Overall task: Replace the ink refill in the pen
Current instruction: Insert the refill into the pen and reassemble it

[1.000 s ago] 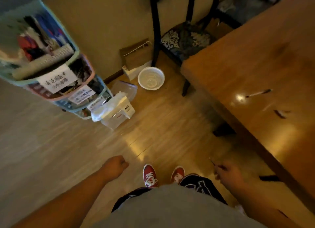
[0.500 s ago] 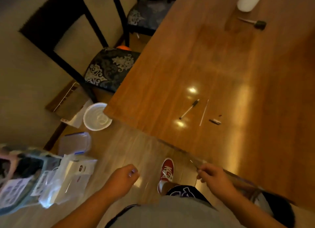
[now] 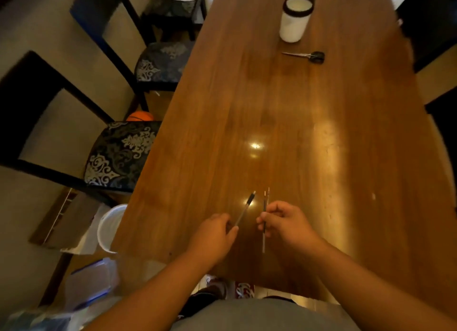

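On the wooden table (image 3: 309, 137) near its front edge lies a clear pen barrel (image 3: 245, 207) with a black grip, pointing away from me. My left hand (image 3: 214, 233) has its fingers closed on the barrel's near end. Just to the right, my right hand (image 3: 284, 223) pinches a thin ink refill (image 3: 264, 239), held roughly upright, about a finger's width from the barrel. A second thin rod (image 3: 268, 194) shows beside the refill's far tip; whether it lies on the table is unclear.
A white cup with a black rim (image 3: 294, 21) and scissors (image 3: 308, 56) sit at the far end of the table. Two dark chairs (image 3: 118, 155) stand along the left side. A white bowl (image 3: 108, 228) and a plastic container (image 3: 91, 281) are on the floor.
The view swung from the floor and shelf up onto the table. Both hands rose over the front edge; the left closed on the pen barrel, the right brought the refill beside it.
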A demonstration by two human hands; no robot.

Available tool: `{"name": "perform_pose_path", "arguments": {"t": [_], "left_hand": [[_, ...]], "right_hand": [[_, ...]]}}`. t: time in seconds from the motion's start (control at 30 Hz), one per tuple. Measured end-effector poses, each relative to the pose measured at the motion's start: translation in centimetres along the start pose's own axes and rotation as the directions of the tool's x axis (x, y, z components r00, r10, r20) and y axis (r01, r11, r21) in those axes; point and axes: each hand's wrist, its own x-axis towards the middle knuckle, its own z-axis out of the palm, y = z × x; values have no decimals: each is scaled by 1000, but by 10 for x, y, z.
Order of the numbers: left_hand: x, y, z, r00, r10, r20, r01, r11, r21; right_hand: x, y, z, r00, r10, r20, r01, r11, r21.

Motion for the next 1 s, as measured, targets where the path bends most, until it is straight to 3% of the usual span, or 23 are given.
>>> {"name": "perform_pose_path", "arguments": {"t": [0.27,0.63,0.77,1.0], "left_hand": [[57,21,0,999,-1,38,-6,982,189],[92,13,-4,970,52,237,-130,936,328],[87,-1,-22,950,110,293,-177,961,212],[64,-10,-63,917,255,308,-182,952,-245]], "right_hand": [[14,-9,-13,974,67,-217,-41,992,121],[11,-18,-8,903,130,-410,-51,979,196],[11,-19,2,885,144,-442,-40,971,237],[-1,-32,14,888,87,-451,90,929,358]]}}
